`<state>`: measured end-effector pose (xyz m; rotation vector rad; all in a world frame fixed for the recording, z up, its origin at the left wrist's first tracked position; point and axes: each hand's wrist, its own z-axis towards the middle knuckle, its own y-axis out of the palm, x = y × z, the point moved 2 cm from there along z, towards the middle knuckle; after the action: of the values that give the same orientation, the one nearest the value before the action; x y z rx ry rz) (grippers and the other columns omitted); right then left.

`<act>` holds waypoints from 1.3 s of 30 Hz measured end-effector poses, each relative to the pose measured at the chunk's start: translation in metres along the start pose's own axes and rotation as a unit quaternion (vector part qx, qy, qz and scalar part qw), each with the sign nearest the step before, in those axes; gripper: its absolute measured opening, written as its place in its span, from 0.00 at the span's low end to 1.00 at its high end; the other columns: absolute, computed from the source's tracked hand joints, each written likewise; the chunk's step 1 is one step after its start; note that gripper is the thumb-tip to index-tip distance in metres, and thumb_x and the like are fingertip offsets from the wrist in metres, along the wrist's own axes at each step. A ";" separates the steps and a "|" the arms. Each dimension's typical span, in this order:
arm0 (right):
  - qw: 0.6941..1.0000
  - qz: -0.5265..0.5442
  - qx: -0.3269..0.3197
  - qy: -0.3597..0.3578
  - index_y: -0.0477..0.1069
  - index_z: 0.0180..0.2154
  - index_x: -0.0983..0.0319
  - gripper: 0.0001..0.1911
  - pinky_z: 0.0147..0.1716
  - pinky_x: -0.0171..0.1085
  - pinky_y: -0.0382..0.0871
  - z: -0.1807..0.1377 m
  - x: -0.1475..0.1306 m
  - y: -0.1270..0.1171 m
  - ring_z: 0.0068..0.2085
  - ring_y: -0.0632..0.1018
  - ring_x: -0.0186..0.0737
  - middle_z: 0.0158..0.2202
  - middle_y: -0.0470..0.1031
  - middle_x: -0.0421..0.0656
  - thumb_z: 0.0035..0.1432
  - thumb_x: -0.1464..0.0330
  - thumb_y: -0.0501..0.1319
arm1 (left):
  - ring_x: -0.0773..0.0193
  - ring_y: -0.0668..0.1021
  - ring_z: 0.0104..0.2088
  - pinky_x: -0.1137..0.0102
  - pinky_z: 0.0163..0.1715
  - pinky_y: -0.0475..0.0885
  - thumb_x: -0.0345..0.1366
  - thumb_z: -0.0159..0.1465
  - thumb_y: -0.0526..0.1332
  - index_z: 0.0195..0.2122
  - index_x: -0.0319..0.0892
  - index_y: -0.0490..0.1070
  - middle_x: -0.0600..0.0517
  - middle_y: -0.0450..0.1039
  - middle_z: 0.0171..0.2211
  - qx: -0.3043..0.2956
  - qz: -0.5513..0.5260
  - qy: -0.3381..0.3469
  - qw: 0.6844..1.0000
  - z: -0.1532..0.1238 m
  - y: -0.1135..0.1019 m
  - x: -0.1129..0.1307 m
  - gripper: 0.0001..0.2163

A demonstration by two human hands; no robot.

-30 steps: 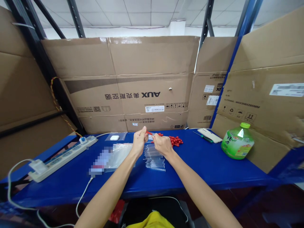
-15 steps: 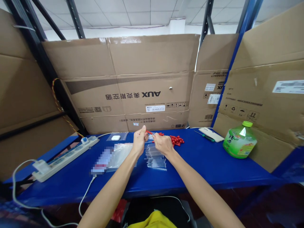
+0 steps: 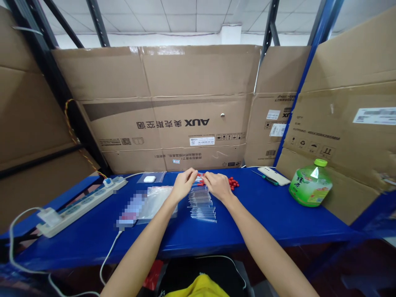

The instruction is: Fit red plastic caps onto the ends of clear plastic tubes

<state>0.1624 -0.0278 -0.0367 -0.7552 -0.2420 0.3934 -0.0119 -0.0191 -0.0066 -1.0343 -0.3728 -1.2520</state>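
Well out to the left of my left hand [image 3: 183, 186] lies a power strip [image 3: 81, 205]. A clear plastic bag [image 3: 156, 201] lies just beside that hand's wrist. The left hand's fingers are pinched tight on what looks like a red-capped tube [image 3: 201, 178], held just above the blue bench [image 3: 278, 214]. My right hand [image 3: 219, 186] grips the same tube from the other side, fingertips nearly meeting the left's. Between the two wrists lies a stack of clear tubes [image 3: 202, 205]. Loose red caps [image 3: 232, 182] sit just right of the right hand, a green bottle [image 3: 310, 185] well beyond. Risk, in my judgement: the piece is small and slick, so an uneven pinch could flick it into the caps, and a dropped wrist could roll the stack.
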 end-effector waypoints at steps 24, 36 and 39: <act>0.981 -0.022 -0.183 -0.051 0.69 0.53 0.58 0.17 0.32 0.36 0.57 0.002 -0.006 0.002 0.37 0.81 0.41 0.39 0.82 0.45 0.75 0.66 0.45 | 0.55 0.76 0.47 0.64 0.47 0.69 0.31 0.70 0.50 0.42 0.42 0.68 0.45 0.76 0.43 -0.124 0.376 0.065 0.916 -0.009 0.015 -0.020 0.08; 0.988 -0.004 -0.112 -0.103 0.74 0.45 0.60 0.15 0.39 0.36 0.58 0.000 0.002 -0.001 0.42 0.77 0.39 0.41 0.81 0.45 0.75 0.63 0.50 | 0.56 0.80 0.45 0.67 0.40 0.68 0.35 0.72 0.47 0.41 0.44 0.71 0.47 0.79 0.45 -0.126 0.321 -0.034 0.938 -0.013 0.015 -0.015 0.13; 0.988 -0.007 -0.098 -0.119 0.74 0.45 0.60 0.14 0.41 0.37 0.58 -0.001 0.002 0.001 0.44 0.76 0.40 0.42 0.80 0.46 0.75 0.64 0.51 | 0.55 0.80 0.44 0.67 0.40 0.68 0.37 0.72 0.45 0.40 0.44 0.71 0.47 0.80 0.44 -0.145 0.317 -0.038 0.936 -0.014 0.010 -0.017 0.15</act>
<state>0.1647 -0.0271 -0.0376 -0.8995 -0.5168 0.4512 -0.0126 -0.0211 -0.0307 -1.3226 0.1004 -0.6899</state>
